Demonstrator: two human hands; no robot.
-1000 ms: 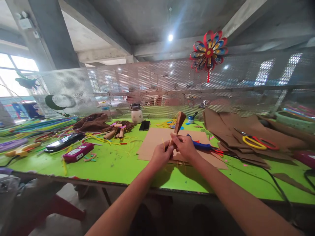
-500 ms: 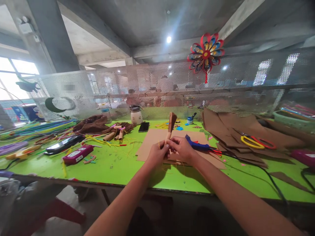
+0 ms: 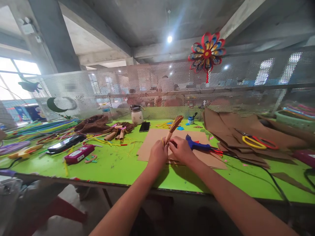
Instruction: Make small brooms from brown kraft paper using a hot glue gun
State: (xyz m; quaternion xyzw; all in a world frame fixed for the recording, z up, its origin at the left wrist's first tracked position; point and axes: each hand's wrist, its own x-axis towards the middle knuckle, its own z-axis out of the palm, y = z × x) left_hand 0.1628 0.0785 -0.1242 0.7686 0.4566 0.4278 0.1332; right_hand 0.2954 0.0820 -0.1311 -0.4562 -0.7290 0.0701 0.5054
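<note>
Your left hand [image 3: 158, 154], right hand [image 3: 182, 150] pinch brown paper feather [image 3: 174, 126] stem over cardboard sheet [image 3: 150, 144]; glue gun [image 3: 197, 145] at 3 o'clock; pink box [image 3: 78, 153] label illegible.

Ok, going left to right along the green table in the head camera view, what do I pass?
Pink case → white jar → left hand → right hand, both hands pinching the brown paper piece → yellow-handled scissors.
</note>
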